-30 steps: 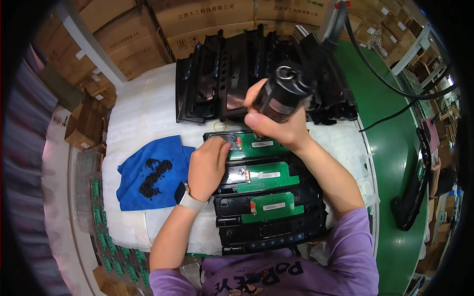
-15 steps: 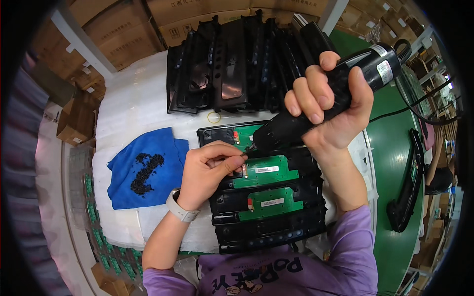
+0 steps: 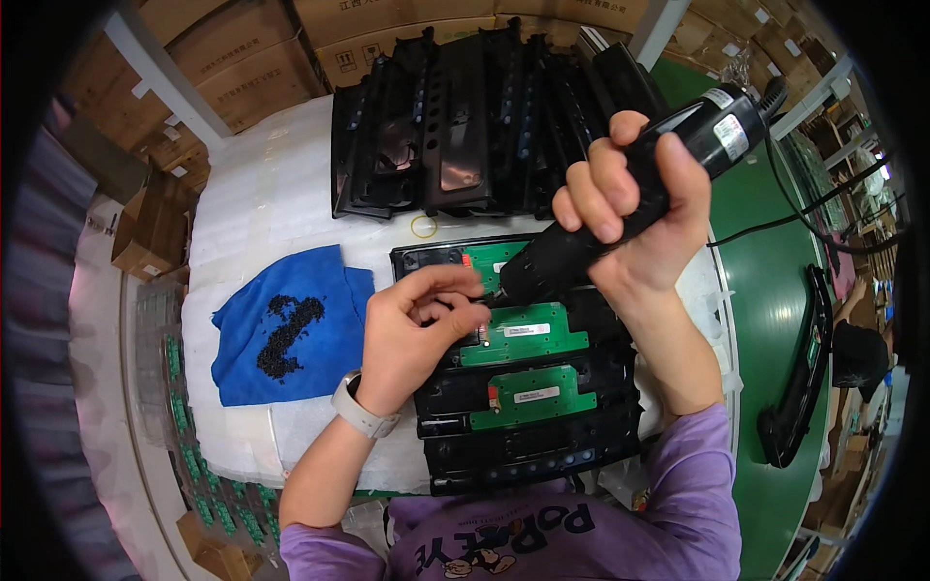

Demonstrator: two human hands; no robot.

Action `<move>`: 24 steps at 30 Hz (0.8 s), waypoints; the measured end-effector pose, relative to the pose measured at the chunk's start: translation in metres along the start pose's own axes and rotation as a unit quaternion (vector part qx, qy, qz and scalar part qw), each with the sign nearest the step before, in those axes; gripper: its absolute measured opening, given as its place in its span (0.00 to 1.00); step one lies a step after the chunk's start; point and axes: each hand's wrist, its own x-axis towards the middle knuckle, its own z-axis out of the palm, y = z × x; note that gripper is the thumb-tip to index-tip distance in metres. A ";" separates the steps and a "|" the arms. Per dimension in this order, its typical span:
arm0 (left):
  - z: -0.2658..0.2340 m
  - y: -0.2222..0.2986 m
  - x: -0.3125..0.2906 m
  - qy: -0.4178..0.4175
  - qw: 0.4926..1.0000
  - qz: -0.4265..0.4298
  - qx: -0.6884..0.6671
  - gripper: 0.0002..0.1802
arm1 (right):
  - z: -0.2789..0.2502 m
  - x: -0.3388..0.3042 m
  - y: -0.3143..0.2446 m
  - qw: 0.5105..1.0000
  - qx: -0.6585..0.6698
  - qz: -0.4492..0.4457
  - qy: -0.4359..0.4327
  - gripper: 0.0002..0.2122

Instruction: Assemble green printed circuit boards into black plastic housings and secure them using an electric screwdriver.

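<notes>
My right hand (image 3: 644, 198) is wrapped around a black electric screwdriver (image 3: 581, 237), tilted with its bit down toward the left. Beside the bit is my left hand (image 3: 421, 315), its thumb and index finger apart, with nothing visible between them. Under both hands lie black plastic housings (image 3: 450, 392) in a row, fitted with green circuit boards (image 3: 528, 334) that carry white labels and small red parts. The spot where the bit points is partly hidden by my left fingers. Left of them, a blue cloth (image 3: 242, 339) bears a heap of small black screws (image 3: 289, 334).
More black housings (image 3: 455, 136) stand packed together at the back. A single long black housing (image 3: 799, 368) lies on the green table surface (image 3: 756, 290) at right. The screwdriver's cable (image 3: 775, 225) runs off right. Cardboard boxes (image 3: 242, 58) line the back; boards in trays (image 3: 208, 465) sit lower left.
The screwdriver and my right hand have shifted slightly left and down. My left thumb and index finger, pinched at the bit before, have parted.
</notes>
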 end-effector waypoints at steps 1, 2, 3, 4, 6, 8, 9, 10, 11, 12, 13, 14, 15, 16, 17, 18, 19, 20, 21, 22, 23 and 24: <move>0.000 -0.001 0.003 0.031 0.999 0.011 -0.011 0.10 | -0.002 0.000 0.005 0.999 -0.032 -0.009 -0.015 0.10; 0.000 -0.004 0.007 0.062 0.998 0.021 -0.022 0.11 | -0.004 0.000 0.011 0.995 -0.077 -0.043 -0.039 0.09; -0.007 -0.009 0.012 0.063 0.997 0.035 0.018 0.11 | -0.009 0.000 0.013 0.981 -0.174 -0.037 -0.072 0.11; -0.009 -0.012 0.015 0.083 0.995 0.043 0.020 0.12 | -0.012 0.001 0.014 0.957 -0.270 -0.031 -0.104 0.13; -0.017 -0.019 0.019 0.091 0.993 0.072 0.008 0.11 | -0.011 0.000 0.020 0.956 -0.279 -0.006 -0.091 0.13; -0.019 -0.026 0.022 0.096 0.990 0.105 -0.017 0.10 | -0.013 0.000 0.023 0.956 -0.277 0.004 -0.094 0.14; -0.019 -0.028 0.022 0.102 0.985 0.136 -0.041 0.09 | -0.013 0.000 0.025 0.956 -0.277 0.006 -0.095 0.14; -0.019 -0.029 0.022 0.104 0.984 0.136 -0.041 0.09 | -0.013 -0.001 0.026 0.952 -0.289 0.001 -0.101 0.14; -0.018 -0.028 0.022 0.100 0.985 0.136 -0.033 0.09 | -0.013 -0.002 0.028 0.947 -0.302 -0.003 -0.107 0.14; -0.017 -0.028 0.021 0.096 0.986 0.136 -0.026 0.08 | -0.013 -0.002 0.028 0.947 -0.303 -0.003 -0.108 0.14; -0.017 -0.029 0.021 0.096 0.986 0.136 -0.026 0.08 | -0.013 -0.003 0.029 0.945 -0.309 -0.004 -0.106 0.14; -0.016 -0.030 0.021 0.098 0.986 0.134 -0.023 0.08 | -0.012 -0.003 0.029 0.943 -0.316 -0.006 -0.104 0.14; -0.016 -0.031 0.021 0.099 0.986 0.133 -0.019 0.07 | -0.012 -0.003 0.029 0.943 -0.316 -0.006 -0.104 0.14; -0.016 -0.031 0.021 0.099 0.986 0.134 -0.019 0.07 | -0.012 -0.002 0.030 0.944 -0.311 0.000 -0.106 0.14; -0.016 -0.031 0.020 0.100 0.988 0.115 -0.037 0.07 | -0.012 -0.002 0.030 0.946 -0.306 0.007 -0.108 0.14; -0.016 -0.031 0.020 0.103 0.988 0.097 -0.055 0.06 | -0.011 -0.002 0.030 0.946 -0.306 0.008 -0.109 0.14; -0.017 -0.030 0.020 0.103 0.988 0.097 -0.056 0.06 | -0.009 -0.003 0.031 0.942 -0.316 0.016 -0.107 0.13; -0.017 -0.028 0.019 0.094 0.991 0.074 -0.052 0.06 | -0.008 -0.003 0.031 0.939 -0.326 0.024 -0.106 0.13; -0.017 -0.027 0.020 0.083 0.994 0.051 -0.049 0.07 | -0.005 -0.003 0.032 0.936 -0.335 0.020 -0.109 0.12; -0.017 -0.026 0.020 0.083 0.994 0.051 -0.050 0.07 | -0.004 -0.003 0.034 0.935 -0.335 0.021 -0.109 0.12; -0.016 -0.025 0.021 0.086 0.994 0.054 -0.030 0.07 | -0.003 -0.003 0.035 0.935 -0.335 0.007 -0.114 0.12; -0.016 -0.025 0.021 0.090 0.994 0.057 -0.009 0.08 | -0.002 -0.002 0.036 0.935 -0.334 -0.005 -0.119 0.12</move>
